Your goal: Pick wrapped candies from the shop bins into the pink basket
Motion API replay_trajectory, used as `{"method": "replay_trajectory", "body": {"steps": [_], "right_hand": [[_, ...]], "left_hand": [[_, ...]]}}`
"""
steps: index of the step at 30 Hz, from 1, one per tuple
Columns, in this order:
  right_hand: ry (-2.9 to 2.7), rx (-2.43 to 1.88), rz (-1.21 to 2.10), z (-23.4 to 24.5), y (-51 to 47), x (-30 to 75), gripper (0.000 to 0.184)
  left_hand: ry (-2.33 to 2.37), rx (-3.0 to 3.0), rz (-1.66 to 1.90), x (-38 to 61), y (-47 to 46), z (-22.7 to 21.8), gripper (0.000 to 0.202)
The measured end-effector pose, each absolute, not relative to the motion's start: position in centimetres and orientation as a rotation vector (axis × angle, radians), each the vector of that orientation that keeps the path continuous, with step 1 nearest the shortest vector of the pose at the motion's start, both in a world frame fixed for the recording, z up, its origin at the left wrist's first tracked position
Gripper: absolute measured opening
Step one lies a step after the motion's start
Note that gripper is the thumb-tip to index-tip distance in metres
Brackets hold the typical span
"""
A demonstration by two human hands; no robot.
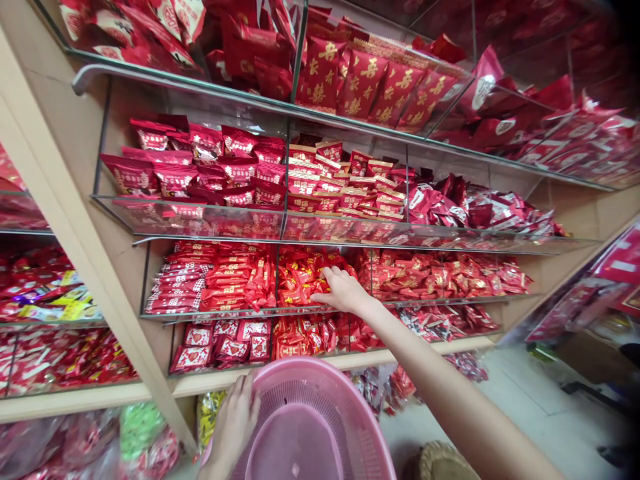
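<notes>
Low down, just left of the pink plastic basket [297, 443], yellow packaging [213, 413] is seen. The basket's left rim is gripped by the left hand [237, 413], its fingers curled over the edge, its thumb hidden. Beyond the basket's far rim, small red-wrapped candies [294, 277] are kept in a glass-divided shelf compartment. Over their right side, also beyond that rim, the right hand [345, 290] is held half-open, thumb and forefinger apart; whether a wrapper is touched cannot be told. The glass front edge [297, 311] should be cleared by the fingers, wrappers pinched lightly, and the basket kept level close below.
</notes>
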State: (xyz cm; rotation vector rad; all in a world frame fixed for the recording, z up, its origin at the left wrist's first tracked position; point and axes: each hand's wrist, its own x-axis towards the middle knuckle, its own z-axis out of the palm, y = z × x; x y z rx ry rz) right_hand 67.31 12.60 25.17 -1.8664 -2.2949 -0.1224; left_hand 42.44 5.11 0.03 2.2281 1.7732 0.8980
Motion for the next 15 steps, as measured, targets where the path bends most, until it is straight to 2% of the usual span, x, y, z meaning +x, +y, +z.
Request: {"method": "replay_trajectory", "body": {"steps": [9,15], "right_hand": [[-2.214,-1.696,-0.081,23.8,13.3,68.2,0.034],[-2.223,-1.585,-0.052,23.3,13.2,68.8,0.036]], "left_hand": [[1.797,2.254,0.864,42.5,5.1,0.0,0.038],[1.797,2.250,0.870,42.4,5.1,-0.1,0.039]]}}
